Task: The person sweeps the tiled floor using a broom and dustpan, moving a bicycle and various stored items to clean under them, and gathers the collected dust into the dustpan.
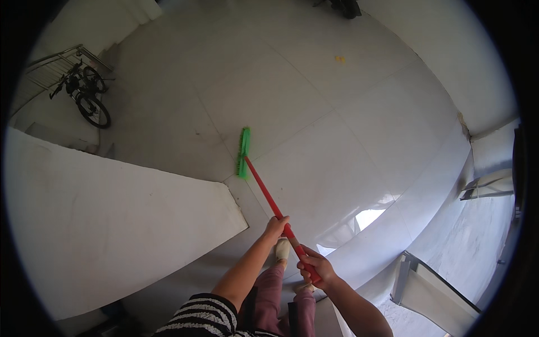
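Note:
A push broom with a red handle and a green bristled head reaches out in front of me. Its head rests on the grey tiled floor, a little left of the middle. Farther down the handle, my left hand is wrapped round it. Near the top end, my right hand grips the same handle, fingers curled round it. The handle slants from lower right up to the left. My feet in light shoes stand just beneath the hands.
A white wall juts in from the left, its corner close to my left forearm. A bicycle stands by a metal railing at the far left. Small yellow bits lie on the far floor. A dark wheel shows at the top.

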`<state>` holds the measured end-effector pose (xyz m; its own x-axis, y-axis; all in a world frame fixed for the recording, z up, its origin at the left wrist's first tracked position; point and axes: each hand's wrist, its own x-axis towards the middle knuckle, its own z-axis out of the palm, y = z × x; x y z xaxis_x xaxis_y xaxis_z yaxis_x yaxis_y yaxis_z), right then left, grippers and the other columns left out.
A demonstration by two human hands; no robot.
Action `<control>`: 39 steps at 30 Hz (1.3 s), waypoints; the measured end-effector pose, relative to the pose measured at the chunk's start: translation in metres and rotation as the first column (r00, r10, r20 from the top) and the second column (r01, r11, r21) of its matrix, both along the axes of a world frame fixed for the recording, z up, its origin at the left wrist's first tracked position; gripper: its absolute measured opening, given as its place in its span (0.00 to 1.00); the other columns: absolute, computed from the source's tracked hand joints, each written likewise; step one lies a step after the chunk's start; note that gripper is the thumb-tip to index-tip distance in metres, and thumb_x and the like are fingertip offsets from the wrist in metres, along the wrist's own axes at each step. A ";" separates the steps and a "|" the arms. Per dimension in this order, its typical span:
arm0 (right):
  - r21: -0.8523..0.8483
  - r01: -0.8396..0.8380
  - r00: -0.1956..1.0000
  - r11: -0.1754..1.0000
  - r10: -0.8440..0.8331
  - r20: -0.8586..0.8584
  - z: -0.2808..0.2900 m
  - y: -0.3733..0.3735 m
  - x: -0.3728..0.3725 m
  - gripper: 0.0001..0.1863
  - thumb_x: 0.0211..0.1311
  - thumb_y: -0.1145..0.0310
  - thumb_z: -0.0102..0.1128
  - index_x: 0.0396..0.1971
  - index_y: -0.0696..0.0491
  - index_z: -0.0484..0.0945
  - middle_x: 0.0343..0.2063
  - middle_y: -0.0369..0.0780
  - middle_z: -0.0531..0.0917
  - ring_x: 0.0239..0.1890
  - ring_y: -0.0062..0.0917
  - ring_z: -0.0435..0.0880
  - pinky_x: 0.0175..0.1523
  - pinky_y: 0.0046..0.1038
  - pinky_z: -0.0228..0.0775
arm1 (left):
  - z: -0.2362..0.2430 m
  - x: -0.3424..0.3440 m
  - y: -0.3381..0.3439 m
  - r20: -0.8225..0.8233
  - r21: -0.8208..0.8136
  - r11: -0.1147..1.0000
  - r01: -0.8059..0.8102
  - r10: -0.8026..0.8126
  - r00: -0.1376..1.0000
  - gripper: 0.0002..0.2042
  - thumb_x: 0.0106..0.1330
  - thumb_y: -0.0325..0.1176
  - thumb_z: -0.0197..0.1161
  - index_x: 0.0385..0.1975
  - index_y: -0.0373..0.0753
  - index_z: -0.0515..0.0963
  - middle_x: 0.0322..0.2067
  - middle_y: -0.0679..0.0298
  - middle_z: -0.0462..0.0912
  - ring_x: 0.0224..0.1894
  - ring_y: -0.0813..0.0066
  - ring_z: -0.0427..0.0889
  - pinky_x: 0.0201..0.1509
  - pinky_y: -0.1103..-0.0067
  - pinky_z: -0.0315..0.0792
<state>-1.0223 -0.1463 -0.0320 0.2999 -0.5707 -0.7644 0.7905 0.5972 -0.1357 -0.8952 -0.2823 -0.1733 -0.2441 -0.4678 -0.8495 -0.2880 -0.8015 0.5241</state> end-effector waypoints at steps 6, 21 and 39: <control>0.098 -0.046 0.992 0.994 0.034 0.119 -0.014 -0.020 -0.008 0.25 0.56 0.70 0.47 0.56 0.52 0.56 0.19 0.37 0.67 0.13 0.18 0.63 0.14 0.17 0.56 | -0.032 0.010 0.005 0.069 0.187 0.981 -0.043 0.030 0.997 0.11 0.55 0.40 0.54 0.27 0.38 0.69 0.21 0.65 0.72 0.22 0.76 0.73 0.25 0.77 0.73; 0.242 -0.085 0.966 0.967 0.140 -0.220 0.132 0.073 -0.135 0.31 0.54 0.74 0.47 0.59 0.48 0.49 0.19 0.39 0.68 0.11 0.20 0.64 0.11 0.19 0.55 | 0.080 -0.152 0.092 -0.422 0.332 0.910 0.249 -0.093 0.902 0.14 0.59 0.44 0.53 0.30 0.38 0.70 0.27 0.64 0.75 0.27 0.76 0.77 0.31 0.80 0.74; 0.244 -0.107 0.797 0.964 0.230 -0.559 0.105 0.170 -0.291 0.35 0.53 0.73 0.48 0.60 0.49 0.45 0.19 0.37 0.69 0.13 0.19 0.68 0.16 0.22 0.60 | 0.032 -0.371 0.181 -0.603 0.293 0.891 0.347 -0.109 0.790 0.10 0.57 0.38 0.53 0.28 0.36 0.68 0.25 0.63 0.73 0.27 0.70 0.76 0.36 0.76 0.73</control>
